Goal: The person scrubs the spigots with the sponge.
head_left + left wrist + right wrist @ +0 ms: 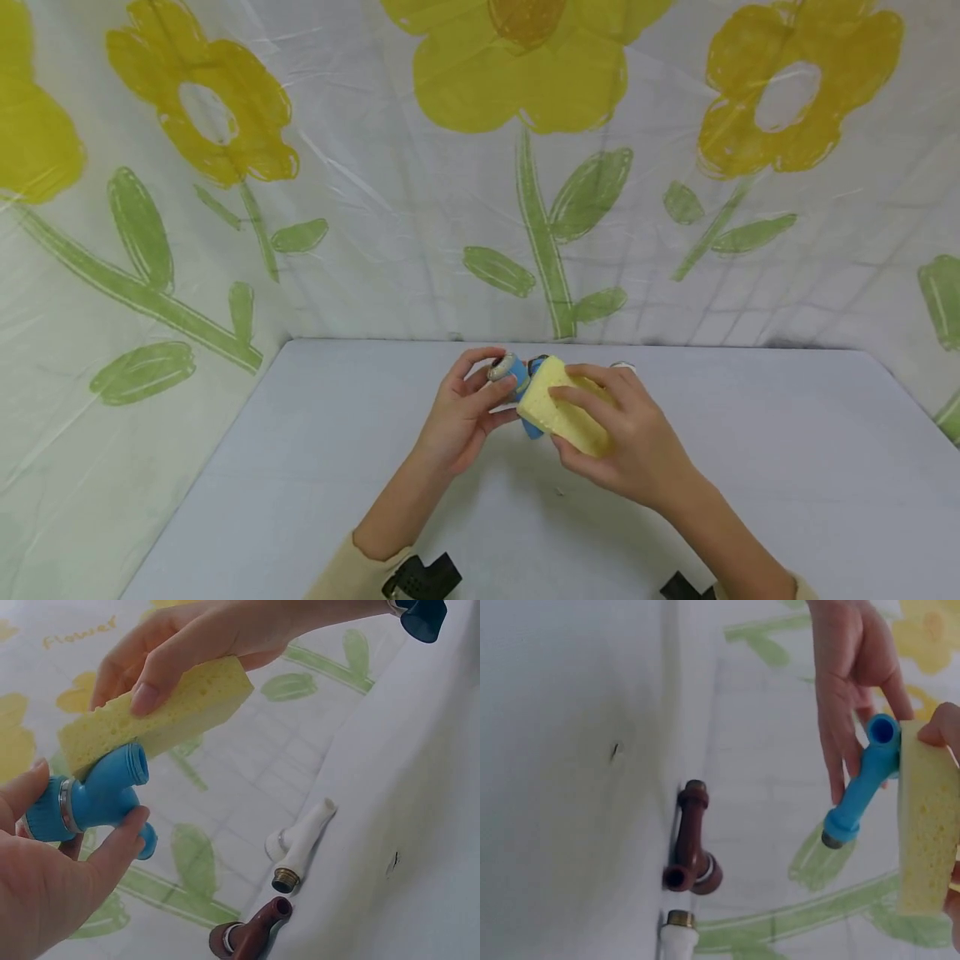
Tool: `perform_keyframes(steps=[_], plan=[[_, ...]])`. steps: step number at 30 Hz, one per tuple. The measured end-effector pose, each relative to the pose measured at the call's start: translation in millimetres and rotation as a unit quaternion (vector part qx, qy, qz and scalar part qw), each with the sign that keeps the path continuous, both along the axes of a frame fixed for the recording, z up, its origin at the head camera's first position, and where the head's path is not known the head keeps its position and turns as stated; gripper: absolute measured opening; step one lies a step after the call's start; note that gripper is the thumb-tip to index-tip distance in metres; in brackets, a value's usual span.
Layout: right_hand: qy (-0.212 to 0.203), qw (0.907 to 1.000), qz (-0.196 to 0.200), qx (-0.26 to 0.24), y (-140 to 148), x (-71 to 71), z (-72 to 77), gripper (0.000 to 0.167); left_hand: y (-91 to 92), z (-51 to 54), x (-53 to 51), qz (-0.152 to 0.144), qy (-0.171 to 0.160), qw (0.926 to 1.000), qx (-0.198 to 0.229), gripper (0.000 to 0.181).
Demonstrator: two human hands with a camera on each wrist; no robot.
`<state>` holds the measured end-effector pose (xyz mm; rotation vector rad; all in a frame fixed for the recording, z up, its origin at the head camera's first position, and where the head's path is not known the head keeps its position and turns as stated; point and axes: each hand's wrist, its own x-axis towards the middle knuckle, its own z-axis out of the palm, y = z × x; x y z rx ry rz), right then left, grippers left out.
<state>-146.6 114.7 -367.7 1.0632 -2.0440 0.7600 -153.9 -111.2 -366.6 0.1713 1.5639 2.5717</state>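
Observation:
In the left wrist view, a blue plastic tap with a silver ring round its body sits in my left hand, gripped between thumb and fingers. A dark threaded end on the blue tap points down in the right wrist view. My right hand grips a thick yellow sponge. One end of the sponge touches the blue tap. Both hands are raised above the table. In the head view the sponge and fingers hide much of the tap.
A white tap with a brass threaded end lies on the white table. Beside it lies a brown tap. A small dark speck marks the tabletop. Behind the table hangs a flower-printed curtain.

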Motion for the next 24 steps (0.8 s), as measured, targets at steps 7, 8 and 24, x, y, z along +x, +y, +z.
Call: perform_keyframes(steps=[7,8,24], plan=[[0.016,0.9999,-0.003,0.001,-2.8,2.2,-1.2,0.041,1.2,2.2,0.2,0.022,-0.019,0.9992,-0.026,0.046],[0.019,0.9998,-0.004,0.002,-3.6,2.7,-1.1,0.041,1.3,2.2,0.2,0.025,-0.023,0.999,-0.027,0.043],[0.082,0.9958,-0.022,0.033,-9.6,4.1,-0.9,0.035,6.5,-1.0,-0.9,0.07,-0.031,0.997,-0.016,0.038]])
